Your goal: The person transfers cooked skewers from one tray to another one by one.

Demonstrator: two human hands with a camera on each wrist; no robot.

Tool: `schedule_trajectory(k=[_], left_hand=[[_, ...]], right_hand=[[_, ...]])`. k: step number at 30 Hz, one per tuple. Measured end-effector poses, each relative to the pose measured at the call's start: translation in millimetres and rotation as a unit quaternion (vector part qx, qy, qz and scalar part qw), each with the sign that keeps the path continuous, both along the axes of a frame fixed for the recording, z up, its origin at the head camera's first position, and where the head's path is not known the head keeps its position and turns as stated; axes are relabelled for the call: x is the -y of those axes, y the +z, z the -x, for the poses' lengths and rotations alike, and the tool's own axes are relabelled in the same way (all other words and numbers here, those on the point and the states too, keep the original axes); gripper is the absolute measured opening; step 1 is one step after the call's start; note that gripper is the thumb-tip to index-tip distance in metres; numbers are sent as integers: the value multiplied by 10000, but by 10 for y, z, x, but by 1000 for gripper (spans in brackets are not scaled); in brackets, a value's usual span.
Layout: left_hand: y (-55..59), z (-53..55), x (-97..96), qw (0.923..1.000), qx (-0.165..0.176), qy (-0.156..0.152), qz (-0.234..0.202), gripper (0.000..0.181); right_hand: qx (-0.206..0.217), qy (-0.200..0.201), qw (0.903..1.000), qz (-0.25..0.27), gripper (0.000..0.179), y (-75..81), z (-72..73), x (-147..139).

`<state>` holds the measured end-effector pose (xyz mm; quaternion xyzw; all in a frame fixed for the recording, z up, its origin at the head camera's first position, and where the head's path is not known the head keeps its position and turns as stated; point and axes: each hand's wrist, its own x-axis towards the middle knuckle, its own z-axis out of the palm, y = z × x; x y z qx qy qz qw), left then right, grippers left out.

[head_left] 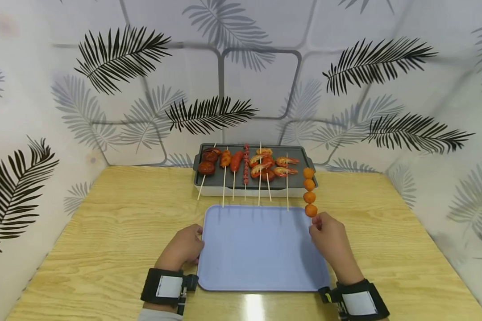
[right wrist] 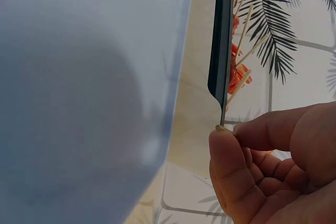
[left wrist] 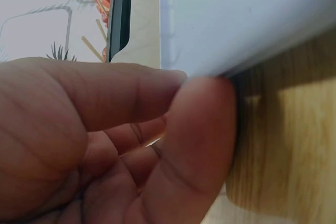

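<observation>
My left hand [head_left: 184, 244] pinches the left edge of a pale blue rectangular tray [head_left: 261, 249] lying on the table. In the left wrist view, thumb and finger [left wrist: 199, 129] meet at the rim of the tray [left wrist: 220, 19]. To the right, my right hand [head_left: 331, 234] holds a skewer of several orange balls [head_left: 309, 197] by its stick, over the tray's upper right edge. The right wrist view shows the stick's end [right wrist: 223, 128] between thumb and finger; the balls are hidden there.
Behind the tray stands a dark grill pan [head_left: 214, 181] with a white base. On it lie several skewers, among them a red sausage [head_left: 236, 160], shrimp [head_left: 286, 171] and brown round pieces [head_left: 206, 168], sticks jutting forward. A wood-grain table [head_left: 116, 232] meets a leaf-patterned backdrop [head_left: 249, 84].
</observation>
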<state>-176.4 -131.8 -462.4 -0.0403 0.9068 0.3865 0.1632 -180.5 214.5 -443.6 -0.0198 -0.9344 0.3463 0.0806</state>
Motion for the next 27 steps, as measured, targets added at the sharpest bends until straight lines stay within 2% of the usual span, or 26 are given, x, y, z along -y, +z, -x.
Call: schedule_trajectory(k=[8,17,27], left_hand=[[-20,-1,-9,10000,-17,-25,39,40],[0,-2,-27,10000,-4,0,79,40],[19,8,-30,9999,-40,-32,128,39]], right_hand=[[197,189,9987,-423,9,-50,-150,-31],[364,346,9969,-600,5,-130,-353,-64],[424,390,9959,-692,5,-190,-433,-43]])
